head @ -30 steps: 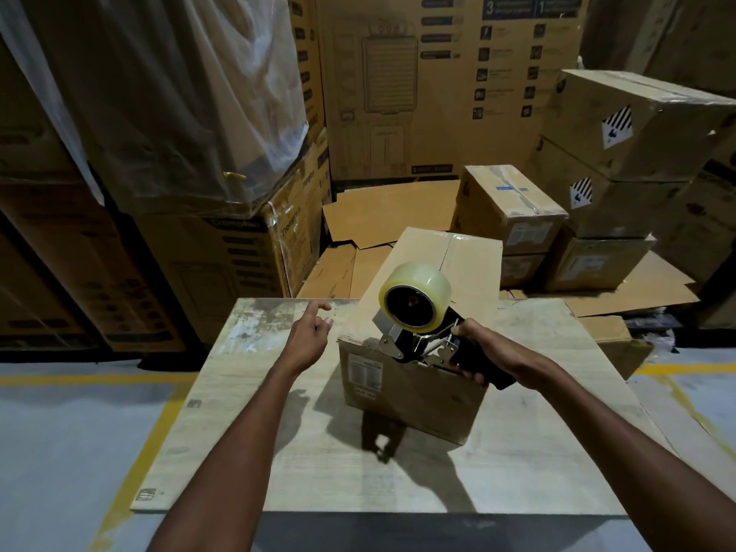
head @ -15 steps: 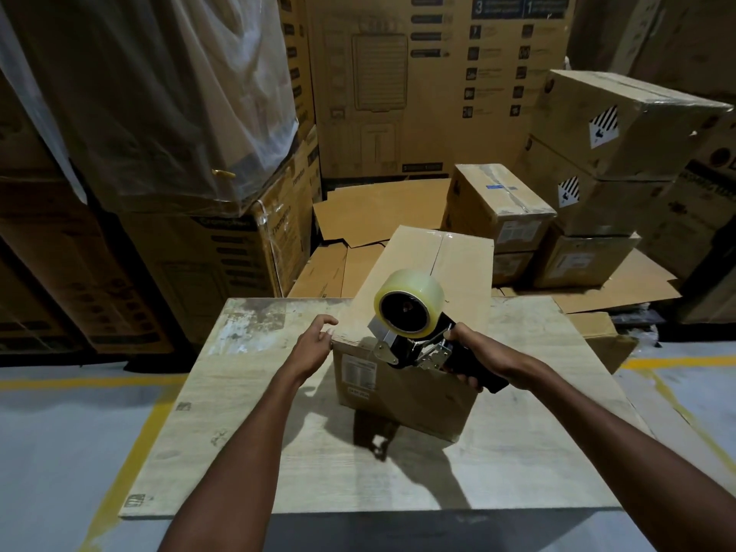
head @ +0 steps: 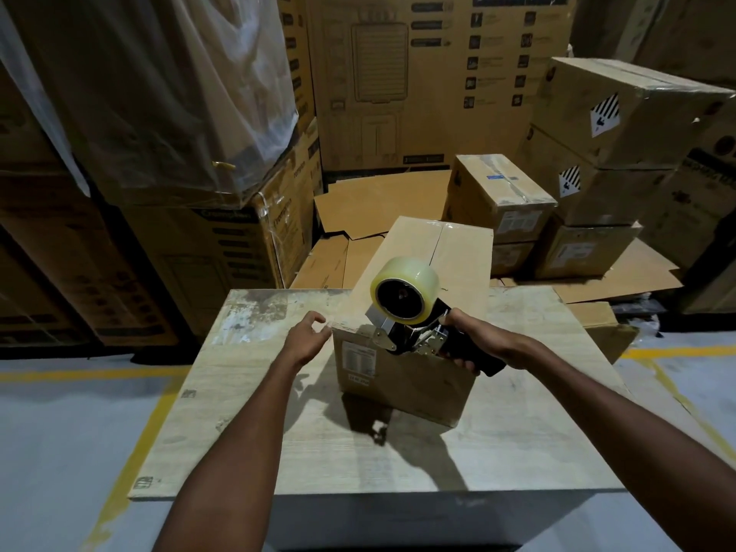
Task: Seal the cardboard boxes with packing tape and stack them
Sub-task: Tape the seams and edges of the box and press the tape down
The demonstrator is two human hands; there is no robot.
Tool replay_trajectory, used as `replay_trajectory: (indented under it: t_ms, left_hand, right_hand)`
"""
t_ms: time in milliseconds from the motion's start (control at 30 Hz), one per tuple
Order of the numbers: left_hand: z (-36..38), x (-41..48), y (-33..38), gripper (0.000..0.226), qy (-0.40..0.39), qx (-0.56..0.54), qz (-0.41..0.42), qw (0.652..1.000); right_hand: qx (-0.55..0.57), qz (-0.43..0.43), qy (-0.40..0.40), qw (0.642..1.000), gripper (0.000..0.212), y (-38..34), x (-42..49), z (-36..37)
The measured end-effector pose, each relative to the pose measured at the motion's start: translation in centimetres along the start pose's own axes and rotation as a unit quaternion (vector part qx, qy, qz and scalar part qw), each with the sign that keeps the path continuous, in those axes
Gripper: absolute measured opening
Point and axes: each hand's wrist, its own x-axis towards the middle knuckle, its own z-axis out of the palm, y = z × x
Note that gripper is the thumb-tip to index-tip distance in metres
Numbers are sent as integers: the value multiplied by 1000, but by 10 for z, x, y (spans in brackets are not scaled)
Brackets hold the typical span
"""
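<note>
A long closed cardboard box [head: 430, 264] lies on a pale wooden table [head: 247, 412], its near end with a white label facing me. My right hand [head: 478, 340] grips the black handle of a tape dispenser [head: 404, 292] carrying a clear tape roll. The dispenser's front sits at the box's near top edge, over the centre seam. My left hand [head: 304, 338] is at the box's near left top corner, thumb and fingers curled onto that corner.
Sealed boxes [head: 498, 193] sit stacked on the floor behind the table at right, with bigger ones [head: 621, 109] beside them. Flattened cardboard [head: 378, 201] lies behind the table. Tall cartons under plastic wrap [head: 159, 93] stand at left. Yellow lines [head: 131, 452] mark the floor.
My left hand came from hovering with a pointing finger over the table to the box's near left corner. The dispenser stayed at the near top edge.
</note>
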Motion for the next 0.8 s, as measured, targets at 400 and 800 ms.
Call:
replay_trajectory:
  t_ms: [400, 800]
  left_hand:
    - [41, -29, 26, 40, 247, -61, 22, 967]
    - [47, -33, 35, 36, 273, -108, -76, 953]
  right_hand:
    - [32, 28, -126, 991, 72, 0, 2, -19]
    - [28, -1, -70, 997, 64, 6, -1, -11]
